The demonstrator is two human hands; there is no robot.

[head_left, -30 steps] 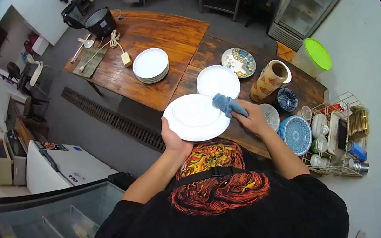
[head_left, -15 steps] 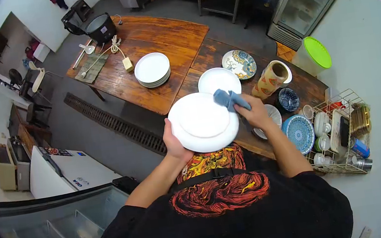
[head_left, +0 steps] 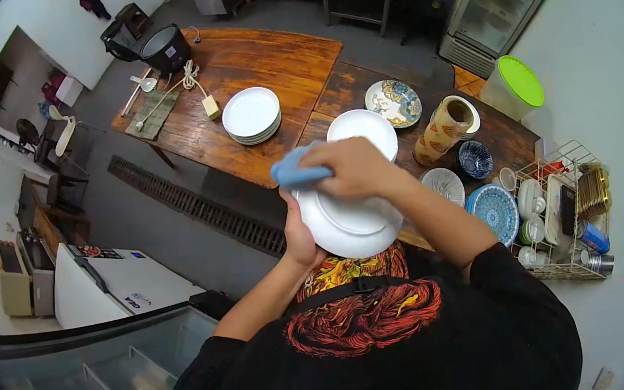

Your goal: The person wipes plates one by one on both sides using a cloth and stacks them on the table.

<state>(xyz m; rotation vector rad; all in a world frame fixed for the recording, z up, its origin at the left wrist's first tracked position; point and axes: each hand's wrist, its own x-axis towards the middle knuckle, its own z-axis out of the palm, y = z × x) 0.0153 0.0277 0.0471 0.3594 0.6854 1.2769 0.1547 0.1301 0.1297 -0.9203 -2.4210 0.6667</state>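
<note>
Head view: right hand (head_left: 350,167), gripping blue cloth (head_left: 295,169), has crossed white plate (head_left: 351,233) to its far-left rim, apparently extending the wiping; left hand (head_left: 300,238) holds plate.

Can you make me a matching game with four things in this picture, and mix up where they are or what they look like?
Things:
1. Cloth
2. Round lid
3. Cooking pot
4. Wire rack

Clues:
A. Black on the outside
B. Holding dishes near the wall
C. In the right hand
D. Bright green

Right pairs: 1-C, 2-D, 3-A, 4-B
</note>
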